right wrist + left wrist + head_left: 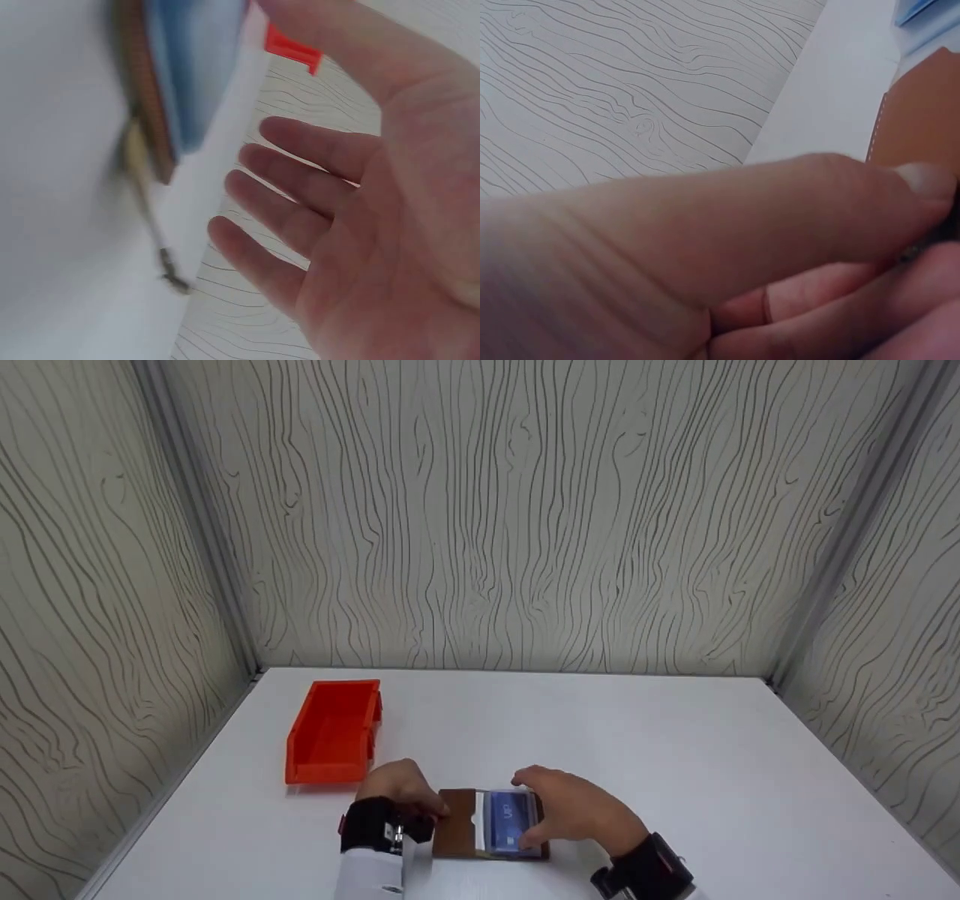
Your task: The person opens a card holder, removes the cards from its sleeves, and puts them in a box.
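Observation:
A brown wallet (pixel 454 829) lies unfolded on the white table, its stitched edge showing in the left wrist view. On its right half sits a blue card (pixel 506 819) marked VIP, with a white strip beside it. My left hand (pixel 401 786) pinches the wallet's left side, thumb on top of the brown leather (pixel 922 112). Over the right side hovers my right hand (pixel 574 808), its thumb near the card's lower edge and its other fingers spread toward the upper edge. In the right wrist view those fingers are loosely bent, apart from the blurred blue card (pixel 196 67).
An orange-red open bin (pixel 330 735) stands at the left of the table (pixel 637 727), just beyond my left hand. A thin pull with a dark end (pixel 154 217) hangs off the wallet's edge. Wood-grain-patterned panels (pixel 480 525) enclose the table at the back and sides.

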Demonstrator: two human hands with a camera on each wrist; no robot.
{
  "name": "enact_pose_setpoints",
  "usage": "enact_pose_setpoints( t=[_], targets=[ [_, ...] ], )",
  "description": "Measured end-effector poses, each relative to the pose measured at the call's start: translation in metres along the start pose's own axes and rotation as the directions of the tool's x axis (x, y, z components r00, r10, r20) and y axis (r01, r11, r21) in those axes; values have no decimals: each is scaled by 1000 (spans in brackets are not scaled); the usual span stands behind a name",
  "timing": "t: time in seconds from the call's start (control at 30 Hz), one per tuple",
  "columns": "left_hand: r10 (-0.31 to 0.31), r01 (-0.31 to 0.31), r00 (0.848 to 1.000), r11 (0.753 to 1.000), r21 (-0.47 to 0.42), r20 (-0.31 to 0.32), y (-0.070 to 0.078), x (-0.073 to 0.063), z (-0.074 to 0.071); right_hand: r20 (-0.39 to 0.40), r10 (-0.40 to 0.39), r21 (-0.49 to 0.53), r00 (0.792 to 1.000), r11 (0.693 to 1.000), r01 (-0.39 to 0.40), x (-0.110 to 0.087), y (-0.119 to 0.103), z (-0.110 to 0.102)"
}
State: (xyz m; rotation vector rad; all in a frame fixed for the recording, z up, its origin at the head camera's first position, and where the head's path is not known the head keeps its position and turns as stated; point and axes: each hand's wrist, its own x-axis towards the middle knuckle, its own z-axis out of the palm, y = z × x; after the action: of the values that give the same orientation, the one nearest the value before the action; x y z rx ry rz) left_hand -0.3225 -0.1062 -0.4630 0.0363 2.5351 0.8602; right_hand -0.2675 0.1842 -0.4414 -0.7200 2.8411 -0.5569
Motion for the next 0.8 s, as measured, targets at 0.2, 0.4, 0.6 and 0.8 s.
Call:
enact_pose_setpoints(
  t=[0.2,0.4,0.6,0.8],
  targets=[
    [-2,2,1000,1000,-10,-8,-1,1,1,22,-7,-29,1000,1000,8,-2,3,9],
    [-6,6,1000,1000,-2,-7,1,0,1,41,1,-24,999,1000,0,-3,3,9],
    [38,-39,998,999,-24,-51,14,-10,-7,50,28,-20,998,999,-27,-3,2,9],
    [102,-111,993,973,-205,-54,31,-24,-17,49,37,-10,998,999,-37,-2,3,10]
  ],
)
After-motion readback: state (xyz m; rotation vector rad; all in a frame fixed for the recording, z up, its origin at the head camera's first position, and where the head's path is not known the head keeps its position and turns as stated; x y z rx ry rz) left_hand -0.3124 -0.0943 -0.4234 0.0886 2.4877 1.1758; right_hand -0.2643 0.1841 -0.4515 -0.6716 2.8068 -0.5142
